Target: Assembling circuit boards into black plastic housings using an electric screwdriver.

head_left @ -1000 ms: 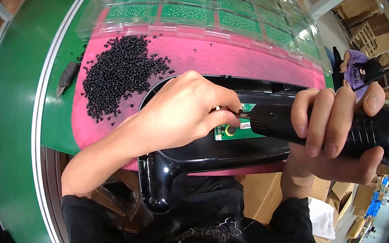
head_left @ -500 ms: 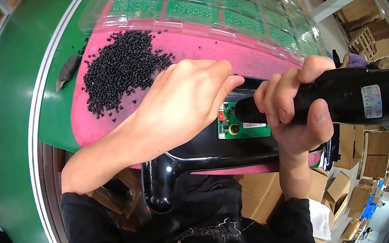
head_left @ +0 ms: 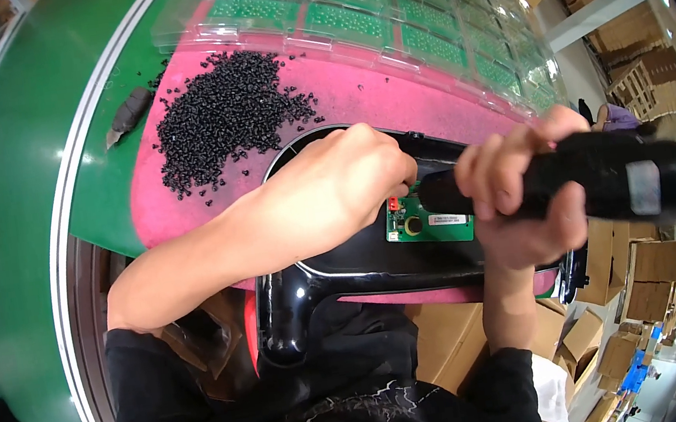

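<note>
A black electric screwdriver (head_left: 599, 181) lies across my right hand (head_left: 514, 188), which is wrapped round its body and blurred by motion. Its nose points left, over a green circuit board (head_left: 434, 228) seated in a black plastic housing (head_left: 364, 280). My left hand (head_left: 342, 178) reaches in over the housing with its fingers curled and pinched right beside the screwdriver's nose. Whatever those fingertips hold is hidden, and so is the screwdriver's tip. On the board I see a red connector, a round dark part and a white label.
A heap of small black screws (head_left: 215, 120) covers the left of a pink mat (head_left: 330, 84). Clear plastic trays of green boards (head_left: 347, 18) stand along the mat's far side. A dark grey scrap (head_left: 130, 112) sits on the green table (head_left: 21, 201). Cardboard boxes (head_left: 449, 337) are below right.
My left fingertips have dropped from above the board to the screwdriver's nose and curled in. The screwdriver has shifted slightly in my right hand's grip area. The whole view has drifted a little.
</note>
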The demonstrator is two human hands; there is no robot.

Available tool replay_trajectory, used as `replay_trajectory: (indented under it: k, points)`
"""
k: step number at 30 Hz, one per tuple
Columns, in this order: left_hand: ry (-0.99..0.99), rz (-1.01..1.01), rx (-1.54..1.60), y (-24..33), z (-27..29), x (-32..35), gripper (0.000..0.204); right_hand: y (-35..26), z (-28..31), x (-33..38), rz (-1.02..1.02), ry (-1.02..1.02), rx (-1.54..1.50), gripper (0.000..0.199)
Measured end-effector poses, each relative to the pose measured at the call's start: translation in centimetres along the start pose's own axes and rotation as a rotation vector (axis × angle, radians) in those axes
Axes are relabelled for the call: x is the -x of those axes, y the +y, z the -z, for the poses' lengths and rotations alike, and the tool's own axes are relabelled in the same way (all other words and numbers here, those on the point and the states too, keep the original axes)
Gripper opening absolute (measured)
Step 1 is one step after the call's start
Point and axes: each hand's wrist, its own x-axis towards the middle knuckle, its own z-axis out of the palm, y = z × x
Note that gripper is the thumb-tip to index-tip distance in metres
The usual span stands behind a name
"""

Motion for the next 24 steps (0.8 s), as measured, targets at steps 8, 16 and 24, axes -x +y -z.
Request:
replay_trajectory:
  k: [8,16,24]
  points:
    - [-0.232,-0.024,0.069,0.7,0.3,-0.8,0.014,-3.3,0.0,0.5,0.147,0.0,-0.175,0.042]
    - [-0.275,-0.054,0.098,1.0,0.2,-1.3,0.017,-3.2,0.4,0.9,0.163,0.018,-0.187,0.045]
    - [-0.26,-0.03,0.08,1.1,0.3,-1.4,0.018,-3.0,0.4,1.1,0.237,-0.018,-0.181,0.048]
